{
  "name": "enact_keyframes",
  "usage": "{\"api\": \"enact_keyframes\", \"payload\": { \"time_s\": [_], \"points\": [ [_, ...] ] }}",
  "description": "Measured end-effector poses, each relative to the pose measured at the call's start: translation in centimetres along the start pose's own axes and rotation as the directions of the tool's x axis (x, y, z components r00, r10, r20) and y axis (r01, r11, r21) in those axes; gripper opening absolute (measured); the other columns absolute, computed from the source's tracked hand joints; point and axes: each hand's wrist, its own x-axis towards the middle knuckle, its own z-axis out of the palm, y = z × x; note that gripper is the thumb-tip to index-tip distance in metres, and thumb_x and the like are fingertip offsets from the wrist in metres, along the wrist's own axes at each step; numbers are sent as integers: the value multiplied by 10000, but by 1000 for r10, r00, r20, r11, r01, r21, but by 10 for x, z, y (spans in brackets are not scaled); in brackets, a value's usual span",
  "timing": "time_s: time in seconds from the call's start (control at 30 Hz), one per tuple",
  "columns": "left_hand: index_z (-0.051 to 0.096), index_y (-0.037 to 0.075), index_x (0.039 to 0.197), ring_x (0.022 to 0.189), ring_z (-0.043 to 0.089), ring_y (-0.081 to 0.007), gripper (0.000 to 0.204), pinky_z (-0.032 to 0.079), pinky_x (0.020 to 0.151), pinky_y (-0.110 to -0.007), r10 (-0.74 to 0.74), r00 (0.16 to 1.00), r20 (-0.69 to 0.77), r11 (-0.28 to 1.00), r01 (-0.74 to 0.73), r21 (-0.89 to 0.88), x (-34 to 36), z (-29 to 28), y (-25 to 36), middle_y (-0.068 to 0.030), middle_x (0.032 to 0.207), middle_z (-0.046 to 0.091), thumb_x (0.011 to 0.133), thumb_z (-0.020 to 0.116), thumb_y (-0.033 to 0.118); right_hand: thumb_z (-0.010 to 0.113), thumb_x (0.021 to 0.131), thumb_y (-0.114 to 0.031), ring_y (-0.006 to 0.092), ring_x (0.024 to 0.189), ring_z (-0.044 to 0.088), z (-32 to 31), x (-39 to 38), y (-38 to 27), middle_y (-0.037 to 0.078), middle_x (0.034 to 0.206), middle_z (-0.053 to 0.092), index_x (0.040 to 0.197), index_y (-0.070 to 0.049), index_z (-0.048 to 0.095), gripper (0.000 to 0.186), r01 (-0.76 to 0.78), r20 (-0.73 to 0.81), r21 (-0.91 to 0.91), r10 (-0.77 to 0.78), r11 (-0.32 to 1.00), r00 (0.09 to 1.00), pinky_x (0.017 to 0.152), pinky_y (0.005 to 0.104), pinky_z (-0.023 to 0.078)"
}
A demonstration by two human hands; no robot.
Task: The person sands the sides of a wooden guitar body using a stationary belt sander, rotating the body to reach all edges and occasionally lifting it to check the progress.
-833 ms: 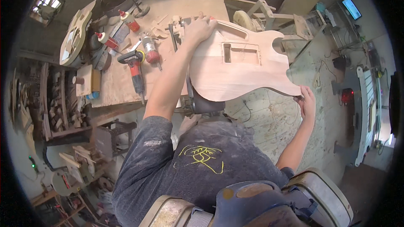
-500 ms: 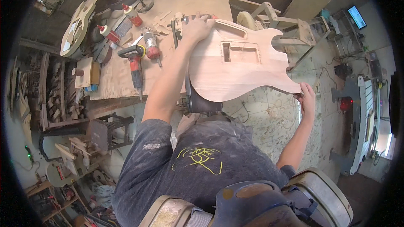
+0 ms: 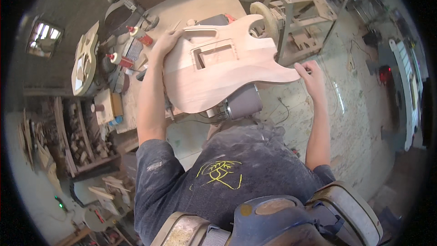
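Beyond the bench's near edge and partly covering a dark roller from view, the pale wooden guitar body sits between my hands, left grip clamped on its upper-left edge, right grip pinching its right-hand tip.

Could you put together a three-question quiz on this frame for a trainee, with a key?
1. True or false: the left hand is clear of the guitar body.
2. Which hand is at the body's rightmost tip?
A) left hand
B) right hand
C) neither
3. How many red-and-white bottles show at the workbench?

Key: 1. False, it touches the left edge. 2. B. 3. Two.
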Motion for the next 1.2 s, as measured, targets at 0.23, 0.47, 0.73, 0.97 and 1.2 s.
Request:
{"api": "enact_keyframes", "payload": {
  "time_s": [0.23, 0.47, 0.73, 0.97, 1.2],
  "points": [
    [651, 23, 1269, 977, 658, -186, 562, 493, 877, -312, -124, 992, 35, 980, 128, -153, -20, -51, -28, -121, 1153, 692, 962, 556, 484, 720, 851, -349, 317, 959, 531, 57, -30, -46, 110, 891, 596, 833, -37, 709, 313, 5, -45, -119, -11, 993, 999, 844, 407, 431],
    [602, 67, 1358, 1103, 624, -199, 612, 450, 969, -308, -112, 994, -5, 994, 112, -11, -9, -89, -73, -118, 1275, 652, 940, 577, 513, 720, 832, -412, 329, 912, 543, 102, -47, -75, 136, 866, 606, 819, -38, 725, 374, 52, -93, -181, -70, 982, 993, 821, 422, 450],
    [602, 52, 1351, 1153, 599, -200, 607, 423, 998, -299, -15, 999, 43, 1000, 15, 7, 13, -101, -112, -112, 1293, 642, 956, 561, 511, 720, 826, -431, 327, 924, 548, 113, -58, -89, 136, 858, 608, 837, -28, 738, 403, -6, -102, -207, -15, 978, 995, 826, 418, 448],
    [616, 47, 1334, 1145, 592, -192, 573, 420, 994, -296, -36, 999, 35, 999, 34, 42, -14, -96, -70, -108, 1276, 647, 970, 552, 485, 713, 845, -414, 303, 885, 548, 111, -64, -93, 119, 832, 594, 833, -30, 725, 384, -15, -118, -235, -13, 972, 993, 808, 406, 442],
    [624, 40, 1322, 1073, 620, -191, 600, 452, 946, -313, -96, 994, 61, 995, 94, 25, 3, -107, -109, -107, 1223, 667, 953, 563, 510, 693, 840, -461, 329, 887, 585, 118, -66, -103, 138, 831, 628, 848, -47, 745, 418, -5, -96, -241, -19, 970, 995, 812, 427, 459]
  ]
}}
